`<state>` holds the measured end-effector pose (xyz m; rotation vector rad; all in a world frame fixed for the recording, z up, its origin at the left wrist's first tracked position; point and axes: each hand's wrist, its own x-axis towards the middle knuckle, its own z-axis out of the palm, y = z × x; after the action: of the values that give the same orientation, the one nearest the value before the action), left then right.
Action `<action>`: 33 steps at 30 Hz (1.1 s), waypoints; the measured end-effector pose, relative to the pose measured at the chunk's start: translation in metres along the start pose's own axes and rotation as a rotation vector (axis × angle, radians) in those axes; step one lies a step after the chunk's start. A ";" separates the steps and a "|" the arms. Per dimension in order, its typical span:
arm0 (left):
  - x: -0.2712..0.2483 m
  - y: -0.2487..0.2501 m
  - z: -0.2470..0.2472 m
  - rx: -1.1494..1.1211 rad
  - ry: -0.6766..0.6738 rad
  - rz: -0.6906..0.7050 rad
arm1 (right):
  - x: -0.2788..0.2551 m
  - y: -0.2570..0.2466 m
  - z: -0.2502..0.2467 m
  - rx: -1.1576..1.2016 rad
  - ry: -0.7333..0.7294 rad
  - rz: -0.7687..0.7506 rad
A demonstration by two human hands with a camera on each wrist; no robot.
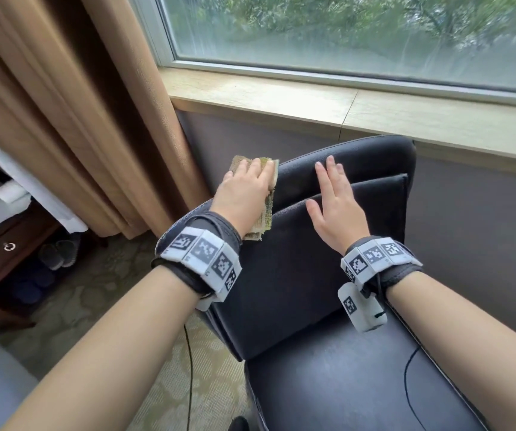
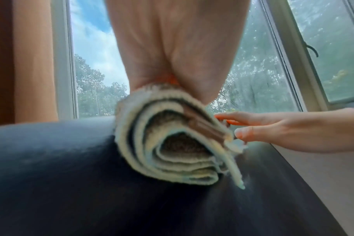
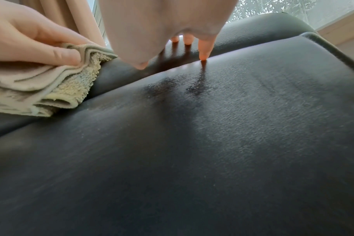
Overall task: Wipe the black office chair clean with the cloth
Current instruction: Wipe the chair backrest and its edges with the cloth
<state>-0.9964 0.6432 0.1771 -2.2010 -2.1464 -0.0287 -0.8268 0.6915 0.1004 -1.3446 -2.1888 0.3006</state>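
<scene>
The chair (image 1: 328,259) fills the space under both my hands, its black backrest top reaching toward the sill (image 1: 312,98) and window (image 1: 359,32) beyond my fingertips. The curtain (image 1: 63,119) hangs just past my left hand (image 1: 244,194), on its outer side.

My left hand lies palm down on the folded cloth (image 1: 264,213), fingers curled over its far end and thumb pinching the layers from the side, as the right wrist view shows. The cloth is pressed against the left edge of the backrest, directly under my palm, with its folded layers sticking out toward my wrist.

My right hand (image 1: 334,203) is spread flat, fingers straight and a little apart, holding nothing. In the right wrist view 1 fingertip touches the backrest; whether the palm rests on it I cannot tell. It sits just beside my left hand, the 2 apart.

The left wrist view is blurred, so the cloth's weave is hard to make out there. My left fingertips are hidden behind the palm in that view. The chair's base is cut off below my forearms.
</scene>
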 end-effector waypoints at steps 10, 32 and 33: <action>-0.046 -0.057 -0.006 -0.114 -0.019 0.076 | -0.001 0.004 -0.001 0.024 -0.007 -0.050; 0.014 -0.017 -0.028 -0.142 -0.286 0.141 | -0.002 0.010 -0.008 -0.049 -0.013 0.049; 0.013 -0.018 -0.030 -0.236 -0.276 0.116 | -0.002 0.010 -0.009 -0.049 -0.016 0.050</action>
<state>-1.0129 0.6546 0.2080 -2.5971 -2.2483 0.0316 -0.8133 0.6943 0.1025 -1.4295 -2.1909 0.2789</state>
